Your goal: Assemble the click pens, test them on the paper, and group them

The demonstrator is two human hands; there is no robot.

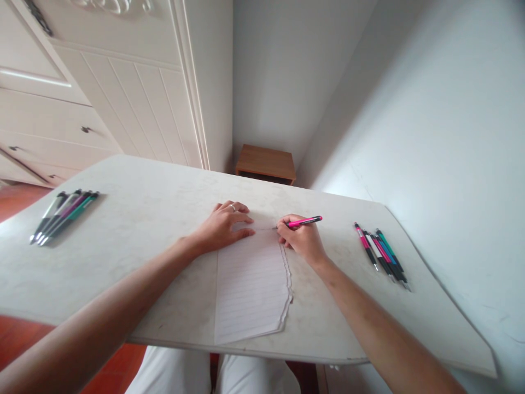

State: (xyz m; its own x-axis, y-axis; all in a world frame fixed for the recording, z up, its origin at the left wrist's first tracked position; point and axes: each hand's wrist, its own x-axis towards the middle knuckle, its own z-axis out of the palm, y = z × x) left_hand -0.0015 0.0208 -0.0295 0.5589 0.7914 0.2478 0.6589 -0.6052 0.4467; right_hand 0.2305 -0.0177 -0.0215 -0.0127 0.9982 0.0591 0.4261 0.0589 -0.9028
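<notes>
A lined sheet of paper (250, 290) with a ragged right edge lies on the white table in front of me. My left hand (223, 225), with a ring on one finger, rests over the paper's upper left part, its fingers and thumb spread apart. In my right hand (301, 238) I grip a pink and black pen (305, 221). Its tip points left and meets the sheet near the top right, at the end of a faint line of marks too small to read.
Several pens (65, 216) lie bunched at the table's left. Another group of pens (383, 254) lies to the right, near the wall (451, 137). White cabinets (143, 98) stand beyond the table (164, 186), and a small brown wooden stand (266, 161) sits in the corner.
</notes>
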